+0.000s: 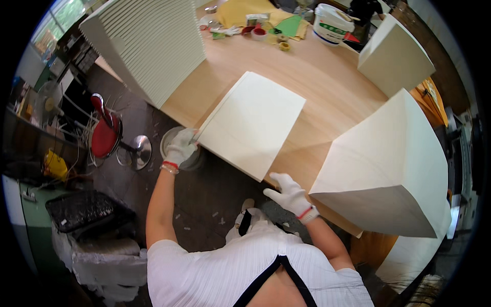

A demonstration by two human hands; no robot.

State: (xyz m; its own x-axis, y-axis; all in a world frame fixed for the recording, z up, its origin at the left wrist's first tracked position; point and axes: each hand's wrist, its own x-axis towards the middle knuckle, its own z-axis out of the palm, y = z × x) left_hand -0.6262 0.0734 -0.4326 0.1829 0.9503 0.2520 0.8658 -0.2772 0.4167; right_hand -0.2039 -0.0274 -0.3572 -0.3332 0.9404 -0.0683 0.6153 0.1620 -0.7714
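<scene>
Touching the white paperboard (253, 125), center frame, with my gloved left hand (180, 147).
Whether it pinches, I cannot tell; my right hand (290, 195) is spread, lower center.

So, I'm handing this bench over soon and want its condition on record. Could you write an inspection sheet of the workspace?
Surface: wood-toned table, partly covered.
Work pieces: white panel lying flat along the near edge; large folded white sheet standing to its right; tall ridged stack at the far left.
Clutter: white bucket, yellow material and small items toward the back; pale scraps on the floor.
Hands: both gloved; left hand at the panel's left near corner, grip unclear; right hand open near its right near corner, contact unclear.
Cables: thin, pale, loose-looking, near the stool.
Surroundings: red stool, black tray at left.
</scene>
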